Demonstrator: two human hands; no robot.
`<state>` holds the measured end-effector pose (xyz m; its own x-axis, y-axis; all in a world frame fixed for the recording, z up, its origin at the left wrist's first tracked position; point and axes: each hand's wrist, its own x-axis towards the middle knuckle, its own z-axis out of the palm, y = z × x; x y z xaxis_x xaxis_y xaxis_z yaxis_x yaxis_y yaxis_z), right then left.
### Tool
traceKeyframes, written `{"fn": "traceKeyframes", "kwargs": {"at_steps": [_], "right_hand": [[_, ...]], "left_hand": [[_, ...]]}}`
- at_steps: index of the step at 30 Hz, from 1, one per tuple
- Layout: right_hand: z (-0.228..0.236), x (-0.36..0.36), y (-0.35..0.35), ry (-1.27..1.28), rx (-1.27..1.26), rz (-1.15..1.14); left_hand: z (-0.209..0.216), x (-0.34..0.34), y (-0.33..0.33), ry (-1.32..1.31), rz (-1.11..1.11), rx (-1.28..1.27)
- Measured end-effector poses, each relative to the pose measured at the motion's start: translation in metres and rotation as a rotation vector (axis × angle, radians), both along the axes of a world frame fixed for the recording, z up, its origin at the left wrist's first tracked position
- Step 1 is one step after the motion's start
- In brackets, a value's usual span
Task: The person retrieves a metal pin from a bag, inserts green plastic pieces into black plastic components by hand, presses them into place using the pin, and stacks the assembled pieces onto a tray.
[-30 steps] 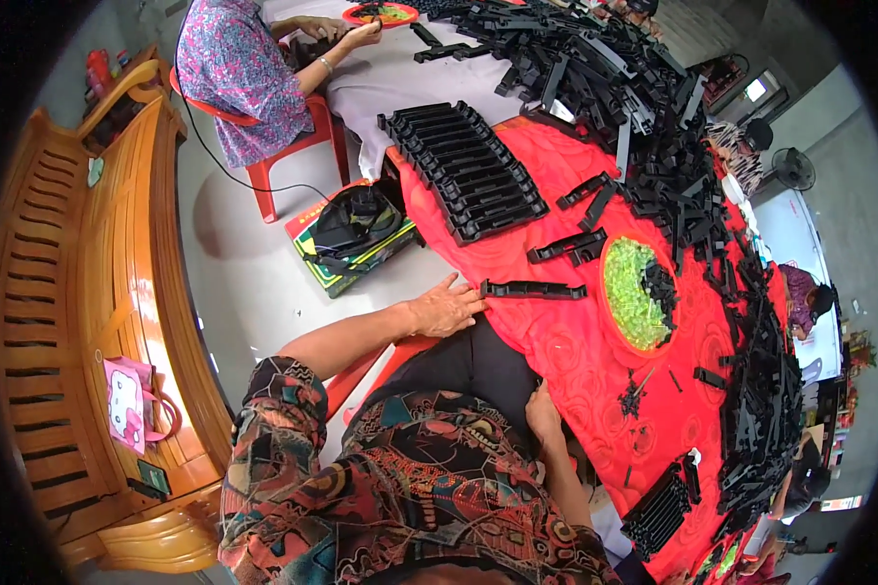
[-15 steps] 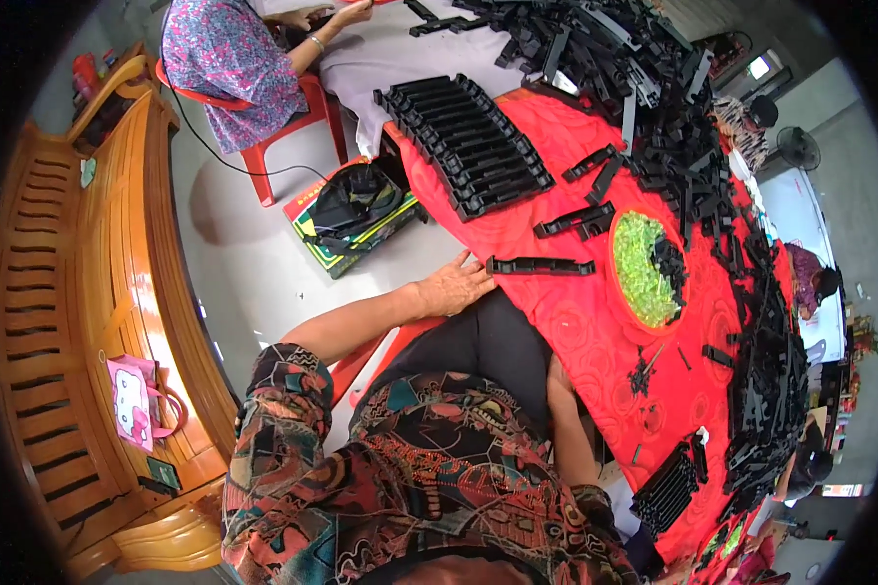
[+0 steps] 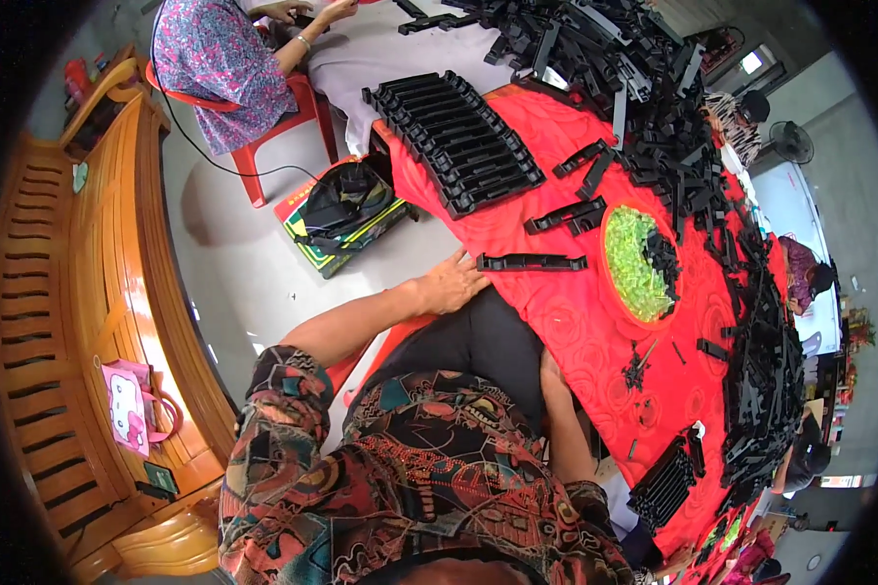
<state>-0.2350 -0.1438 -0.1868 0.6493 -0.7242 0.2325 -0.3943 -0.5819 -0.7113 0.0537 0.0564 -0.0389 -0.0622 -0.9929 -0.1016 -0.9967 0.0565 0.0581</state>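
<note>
My left hand (image 3: 453,282) lies flat on my knee beside the table's edge, its fingers stretched out and holding nothing. Just past the fingertips, a long black plastic part (image 3: 533,263) rests on the red tablecloth (image 3: 576,331). My right hand (image 3: 553,375) is down by my thigh at the cloth's edge, with its fingers hidden. Farther in are a few loose black plastic parts (image 3: 566,215) and a round red bowl (image 3: 607,278) holding small pale-green pieces (image 3: 636,258) and some black ones. A neat row of black parts (image 3: 456,142) lies at the table's far left corner.
A large heap of black parts (image 3: 654,146) runs along the table's far side. Another row (image 3: 663,485) lies at the near right. To the left stand a wooden bench (image 3: 117,322) and a box with a black bag (image 3: 346,200). A co-worker (image 3: 219,73) sits on a red chair (image 3: 312,117).
The view has shifted slightly, so the table and its parts appear a little farther left. Both my hands stay in the same places.
</note>
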Motion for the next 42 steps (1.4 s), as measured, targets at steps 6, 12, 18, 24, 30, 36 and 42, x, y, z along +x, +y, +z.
{"fn": "traceKeyframes", "kwargs": {"at_steps": [6, 12, 18, 24, 30, 36, 42], "right_hand": [[0.074, 0.008, 0.042, 0.443, -0.428, 0.081], [0.104, -0.029, 0.071, 0.708, 0.056, 0.084], [0.184, -0.047, 0.098, 0.926, -0.178, 0.248], [0.237, -0.022, 0.088, -0.105, 0.714, 0.119], [0.220, 0.044, 0.070, -0.379, 0.740, -0.008], [0.210, 0.092, 0.054, -0.604, 0.560, 0.013], [0.191, 0.136, 0.049, -0.578, 0.279, -0.020]], "left_hand": [[-0.059, 0.027, -0.043, -0.025, 0.162, -0.312], [-0.013, 0.017, 0.003, 0.095, 0.251, 0.146], [0.070, 0.004, 0.035, 0.498, 0.202, 0.068], [0.063, -0.015, -0.006, 0.255, 0.124, -0.672], [0.033, -0.015, -0.026, 0.119, 0.193, -0.498], [0.034, -0.018, -0.010, 0.246, 0.159, -0.566], [0.036, -0.018, -0.015, 0.275, 0.171, -0.583]]}}
